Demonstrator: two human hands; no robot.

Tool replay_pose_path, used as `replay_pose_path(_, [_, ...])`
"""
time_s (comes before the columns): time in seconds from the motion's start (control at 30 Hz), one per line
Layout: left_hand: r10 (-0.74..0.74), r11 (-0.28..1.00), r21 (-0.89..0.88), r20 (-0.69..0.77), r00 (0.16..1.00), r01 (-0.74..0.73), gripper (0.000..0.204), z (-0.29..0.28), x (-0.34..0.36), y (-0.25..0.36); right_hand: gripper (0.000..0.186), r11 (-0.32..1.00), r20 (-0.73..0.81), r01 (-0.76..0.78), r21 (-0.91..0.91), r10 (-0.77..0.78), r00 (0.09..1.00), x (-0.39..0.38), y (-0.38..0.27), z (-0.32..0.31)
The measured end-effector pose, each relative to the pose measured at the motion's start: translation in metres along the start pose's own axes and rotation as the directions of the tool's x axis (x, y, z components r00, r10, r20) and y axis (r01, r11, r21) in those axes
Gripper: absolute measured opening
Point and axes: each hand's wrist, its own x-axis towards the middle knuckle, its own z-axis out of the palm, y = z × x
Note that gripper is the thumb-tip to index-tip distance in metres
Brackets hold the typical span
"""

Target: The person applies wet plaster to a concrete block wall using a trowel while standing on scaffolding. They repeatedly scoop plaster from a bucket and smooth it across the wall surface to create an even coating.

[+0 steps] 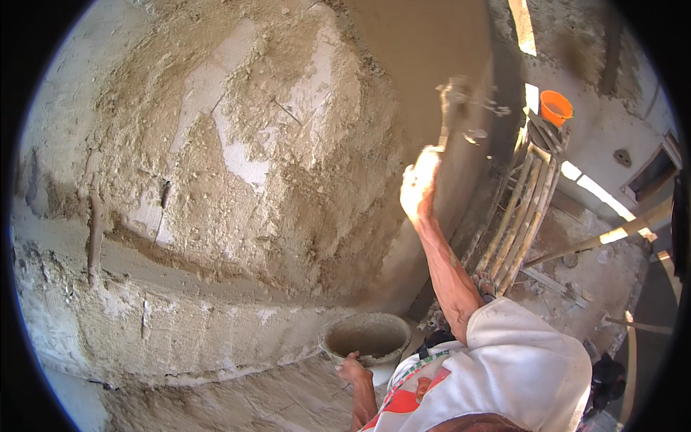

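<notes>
In the head view my right hand (421, 183) is raised near the right part of the rough, mortar-spattered wall (273, 180), closed on the handle of a mortar-coated trowel (453, 111). The trowel is blurred, with bits of mortar in the air to its right. The wall behind it is smoother. My left hand (349, 367) is low in the view, closed on the rim of a mortar-crusted bucket (381, 326) with grey-brown material inside.
Bamboo scaffolding poles (515, 223) run along the right, beyond the wall's edge. An orange bucket (556, 108) sits at their far end. A long pole (612, 236) crosses the lower floor (576, 273) at the right. A plastered ledge (180, 327) runs below the rough patch.
</notes>
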Motion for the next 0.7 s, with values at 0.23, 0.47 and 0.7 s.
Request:
replay_pose_path(0.23, [-0.013,0.995,-0.1,0.062,0.998,0.02,0.025,0.018,0.007,-0.036,0.063,0.937,0.878,-0.249,0.246,-0.107,0.467,-0.17,-0.047,-0.064])
replay_pose_path(0.47, [-0.026,0.995,-0.093,0.106,0.994,0.036,0.016,0.091,0.001,-0.03,0.033,0.603,0.792,-0.675,-0.425,0.609,0.045,-0.164,0.154,-0.196])
replay_pose_path(0.7, [-0.185,0.982,0.022,0.306,0.934,0.188,0.02,0.168,-0.038,-0.021,0.009,0.649,0.585,-0.666,-0.368,0.718,0.377,-0.236,0.379,-0.4])
